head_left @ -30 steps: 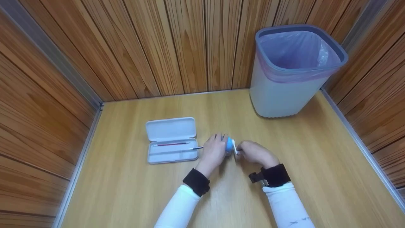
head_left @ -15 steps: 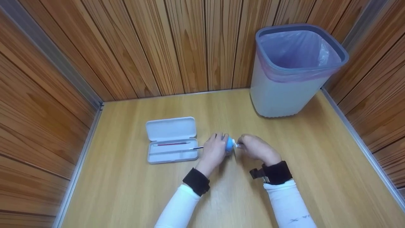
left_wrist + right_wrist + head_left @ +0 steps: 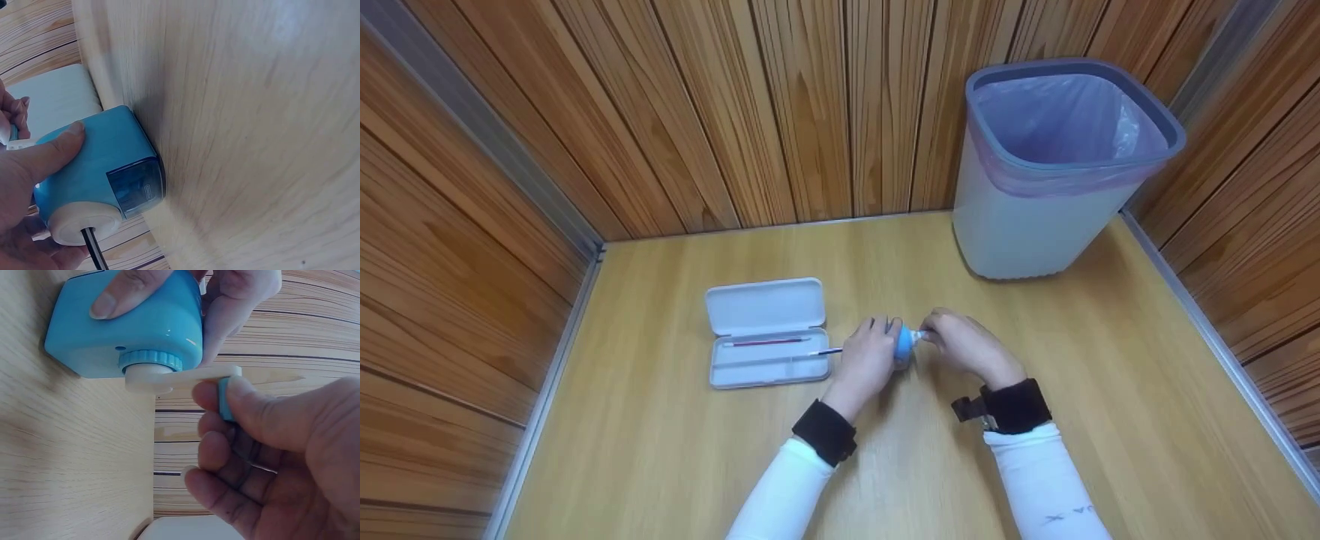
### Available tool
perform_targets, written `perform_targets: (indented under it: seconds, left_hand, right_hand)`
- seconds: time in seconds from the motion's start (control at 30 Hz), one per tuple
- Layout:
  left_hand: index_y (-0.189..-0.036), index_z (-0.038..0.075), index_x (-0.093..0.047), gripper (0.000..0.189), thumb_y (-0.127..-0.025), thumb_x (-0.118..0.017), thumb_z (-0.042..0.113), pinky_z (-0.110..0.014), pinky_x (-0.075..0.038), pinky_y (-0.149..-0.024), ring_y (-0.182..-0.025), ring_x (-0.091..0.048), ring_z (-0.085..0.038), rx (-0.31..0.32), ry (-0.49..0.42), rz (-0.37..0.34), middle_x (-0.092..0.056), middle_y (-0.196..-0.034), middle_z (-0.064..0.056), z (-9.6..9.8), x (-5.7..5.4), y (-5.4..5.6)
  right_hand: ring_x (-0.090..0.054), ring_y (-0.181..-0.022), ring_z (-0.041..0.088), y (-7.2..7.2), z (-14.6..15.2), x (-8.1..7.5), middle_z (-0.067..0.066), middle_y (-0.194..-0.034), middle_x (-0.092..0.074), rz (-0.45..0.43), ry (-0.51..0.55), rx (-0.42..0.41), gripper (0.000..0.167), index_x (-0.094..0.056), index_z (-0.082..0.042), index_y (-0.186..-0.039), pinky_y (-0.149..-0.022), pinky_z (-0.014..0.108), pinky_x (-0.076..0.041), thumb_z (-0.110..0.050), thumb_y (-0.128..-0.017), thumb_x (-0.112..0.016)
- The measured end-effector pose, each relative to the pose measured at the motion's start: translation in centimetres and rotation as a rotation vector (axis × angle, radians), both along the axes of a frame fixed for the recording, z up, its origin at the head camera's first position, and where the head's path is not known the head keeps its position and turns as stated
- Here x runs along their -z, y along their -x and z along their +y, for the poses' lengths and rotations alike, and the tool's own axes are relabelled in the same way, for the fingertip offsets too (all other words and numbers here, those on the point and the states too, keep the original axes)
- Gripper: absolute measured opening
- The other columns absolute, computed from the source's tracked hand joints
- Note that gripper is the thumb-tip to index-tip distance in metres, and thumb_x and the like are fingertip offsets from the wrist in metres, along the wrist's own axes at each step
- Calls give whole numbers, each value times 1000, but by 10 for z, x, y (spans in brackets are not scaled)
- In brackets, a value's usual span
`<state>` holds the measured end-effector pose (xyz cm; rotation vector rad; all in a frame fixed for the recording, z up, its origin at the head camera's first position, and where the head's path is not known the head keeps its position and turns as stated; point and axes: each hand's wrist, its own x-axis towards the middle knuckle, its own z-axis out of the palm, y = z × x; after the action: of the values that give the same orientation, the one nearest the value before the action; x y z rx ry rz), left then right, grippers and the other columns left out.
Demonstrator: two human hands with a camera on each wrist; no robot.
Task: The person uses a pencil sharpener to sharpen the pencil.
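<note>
A blue hand-crank pencil sharpener [image 3: 115, 143] stands on the table, with a dark see-through shavings drawer [image 3: 138, 187] low on its body. My left hand [image 3: 870, 361] grips it from above, the thumb lying along its blue side. A dark-striped pencil [image 3: 94, 248] sticks into the round white holder; its other end reaches over the pencil case in the head view. At the opposite end, my right hand [image 3: 969, 351] pinches the blue knob [image 3: 225, 400] of the white crank arm [image 3: 197, 375] between thumb and forefinger. The pencil's tip is hidden inside the sharpener.
Left of the sharpener lies a white pencil case [image 3: 765, 306], lid up, holding a reddish pencil [image 3: 766, 342]. A lined waste bin [image 3: 1027, 225] stands at the back right. Wood-panelled walls [image 3: 810, 112] enclose the table at the back and sides.
My right hand has swung the crank round, moving from nearer my body to slightly farther away. The left hand, sharpener, pencil and case stay where they were.
</note>
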<state>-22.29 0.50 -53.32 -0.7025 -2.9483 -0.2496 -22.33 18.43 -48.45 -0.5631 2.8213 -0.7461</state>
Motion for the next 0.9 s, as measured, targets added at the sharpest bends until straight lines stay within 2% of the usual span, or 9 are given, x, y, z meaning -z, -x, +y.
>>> perform_targets:
  seconds: [0.1, 0.2, 0.4, 0.77, 0.9]
  left_hand:
    - [-141, 13, -54, 61, -86, -76, 28, -38, -52, -91, -118, -52, -27, -4, -8, -33, -56, -130, -11, -1, 0, 0]
    - [-143, 14, -52, 61, -88, -74, 27, -40, -50, -95, -123, -50, -28, -6, -10, -73, -53, -135, -13, -1, -2, 0]
    - [-145, 13, -49, 61, -90, -72, 26, -41, -48, -99, -126, -49, -30, -2, -16, -95, -51, -139, -14, -2, -2, 0]
    - [-143, 14, -52, 61, -88, -74, 27, -39, -48, -99, -124, -50, -29, 9, -5, -67, -51, -137, -14, -2, -1, 0]
    - [-141, 13, -54, 62, -87, -76, 31, -38, -50, -96, -120, -52, -29, 14, -1, -28, -53, -134, -14, -2, 0, 0]
  right_hand:
    - [-63, -94, 27, 2, -1, 0, 8, -97, -63, 15, 6, 8, 17, -68, 1, -109, -83, 43, -54, -9, -98, -59]
    - [-63, -97, 27, 4, -1, 0, 8, -100, -63, 1, 16, 31, 19, -67, -1, -112, -86, 43, -53, -10, -99, -57]
    - [-62, -99, 28, 8, -3, 2, 9, -104, -62, 18, 14, 43, 20, -67, -1, -115, -88, 43, -53, -10, -99, -57]
    - [-63, -100, 29, 17, -6, 7, 10, -106, -61, 37, 19, 75, 22, -68, -1, -116, -88, 43, -53, -11, -101, -55]
    - [-63, -99, 30, 20, -6, 8, 11, -105, -62, 44, 18, 72, 22, -68, 0, -115, -87, 43, -53, -11, -101, -55]
